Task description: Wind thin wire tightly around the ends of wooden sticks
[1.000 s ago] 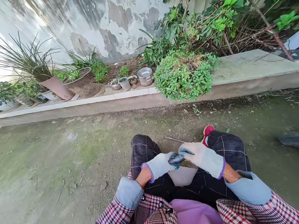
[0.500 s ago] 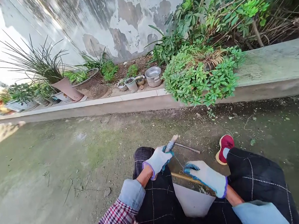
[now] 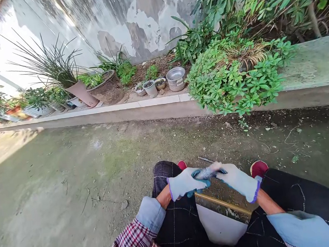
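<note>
My left hand, in a white glove with blue-coated fingers, is closed around a wooden stick wound with thin wire. The stick's pale end points right and is blurred. My right hand, gloved alike, is closed beside that end, its fingertips close to the wound part. Half a second ago a thin wire ran from the stick to these fingers; now the strand itself is too blurred to follow. Below the hands, between my knees, are a yellowish pole and a pale grey panel.
A thin rod shows just beyond my hands. Across the concrete ground runs a low ledge with potted plants, a metal pot and a leafy bush. My red shoe is at the right.
My right hand has moved up and forward from below the stick to its far end. The gap between my hands has closed. The view has shifted slightly.
</note>
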{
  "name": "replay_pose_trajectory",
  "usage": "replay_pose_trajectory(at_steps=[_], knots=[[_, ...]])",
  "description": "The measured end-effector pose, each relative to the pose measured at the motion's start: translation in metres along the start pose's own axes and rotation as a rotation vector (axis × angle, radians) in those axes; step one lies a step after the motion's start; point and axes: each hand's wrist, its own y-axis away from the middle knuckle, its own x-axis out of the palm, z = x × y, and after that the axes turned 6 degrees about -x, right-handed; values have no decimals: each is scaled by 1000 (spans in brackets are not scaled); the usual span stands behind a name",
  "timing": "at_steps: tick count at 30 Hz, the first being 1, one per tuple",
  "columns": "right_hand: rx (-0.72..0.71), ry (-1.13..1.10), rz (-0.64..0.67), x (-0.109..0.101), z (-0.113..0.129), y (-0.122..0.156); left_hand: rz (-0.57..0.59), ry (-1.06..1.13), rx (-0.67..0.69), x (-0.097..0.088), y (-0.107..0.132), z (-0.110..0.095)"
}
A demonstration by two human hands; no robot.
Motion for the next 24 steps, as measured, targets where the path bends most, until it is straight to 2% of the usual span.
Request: replay_pose_trajectory(at_steps=[1,3,5,7,10,14,16,18,19,22,24], knots=[[-8,-6,26,4,3,1,-57,41,-25,-6,1,-2],[-18,-27,76,7,13,4,-174,-26,-52,-12,0,-5],[-20,-75,119,6,22,6,-283,-164,-62,-12,-9,-5],[-16,-129,159,2,27,8,-320,-288,-56,-5,-20,-2],[-33,-158,171,-6,24,12,-238,-399,-23,13,-35,5],[-6,-120,101,-22,12,19,-10,-465,37,32,-37,8],[9,-88,41,-32,13,23,86,-447,68,32,-29,5],[-25,-1,0,-41,20,26,142,-381,83,24,-19,0],[-16,10,-15,-45,25,28,155,-319,75,19,-14,-4],[34,33,-38,-49,40,35,147,128,23,1,-8,-14],[64,54,-45,-44,48,39,-40,193,13,-4,-13,-17]])
